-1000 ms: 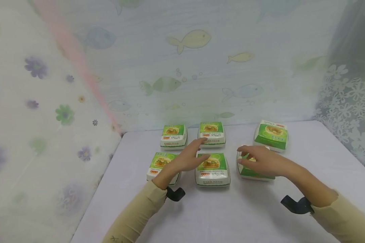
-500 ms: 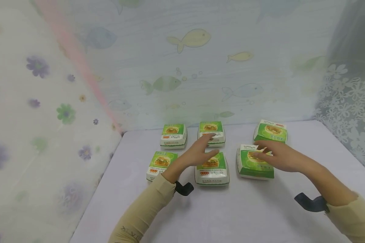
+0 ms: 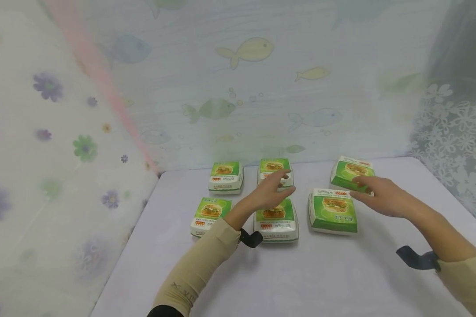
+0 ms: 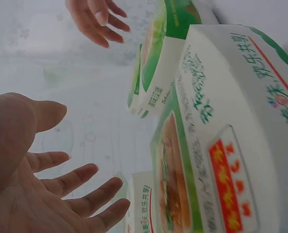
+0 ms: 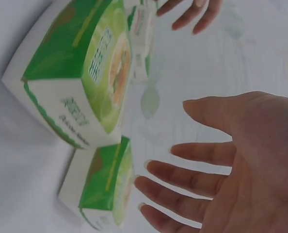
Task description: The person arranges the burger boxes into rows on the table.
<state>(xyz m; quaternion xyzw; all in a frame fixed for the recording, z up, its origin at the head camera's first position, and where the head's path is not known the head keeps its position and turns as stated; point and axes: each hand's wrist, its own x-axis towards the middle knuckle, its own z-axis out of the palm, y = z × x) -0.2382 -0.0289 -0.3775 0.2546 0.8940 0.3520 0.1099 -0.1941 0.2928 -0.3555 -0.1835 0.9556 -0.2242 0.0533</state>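
Observation:
Several green and white burger boxes stand on the table in two rows. My left hand (image 3: 267,191) hovers above the front middle burger box (image 3: 276,225), its fingers spread and holding nothing. It partly hides the back middle burger box (image 3: 270,165). My right hand (image 3: 386,196) hangs right of the front right burger box (image 3: 333,211), fingers relaxed, in front of the back right burger box (image 3: 351,169). In the left wrist view the left palm (image 4: 42,194) is apart from the large nearby box. The right wrist view shows the right fingers (image 5: 183,196) loose beside two boxes.
On the left stand the back left burger box (image 3: 226,178) and the front left burger box (image 3: 208,213). A white cloth covers the table (image 3: 301,281). A fish-patterned curtain (image 3: 262,97) rises behind, with a flowered curtain (image 3: 55,176) at the left.
Both hands have shifted to the right. The right hand has come away from over the front right burger box, uncovering its top. The boxes keep their places.

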